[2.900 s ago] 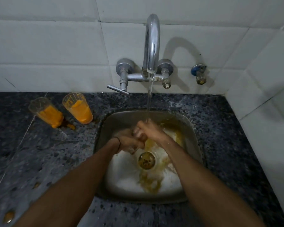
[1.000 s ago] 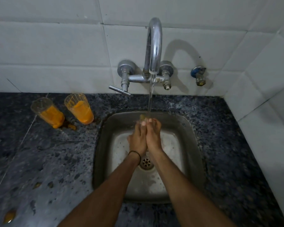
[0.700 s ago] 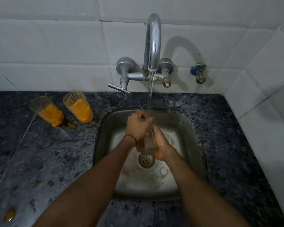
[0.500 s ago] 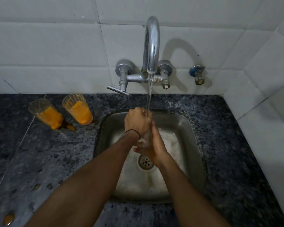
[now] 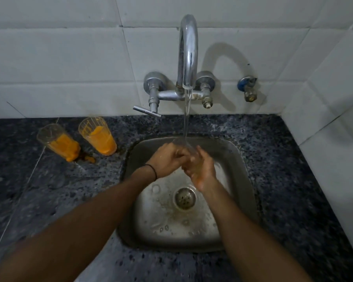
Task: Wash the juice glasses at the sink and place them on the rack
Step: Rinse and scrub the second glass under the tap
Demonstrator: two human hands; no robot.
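Fingers [image 5: 182, 158] of left hand [image 5: 167, 159], right hand [image 5: 202, 169] curled round clear glass [image 5: 184, 145] under tap water [image 5: 185, 123]

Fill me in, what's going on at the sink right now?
A person is rinsing a clear glass under the running tap, over the steel sink. The left hand and right hand both grip it. On the dark counter left of the sink stand an outer juice glass and an inner juice glass, both unwashed and part full of orange juice. No rack is in view.
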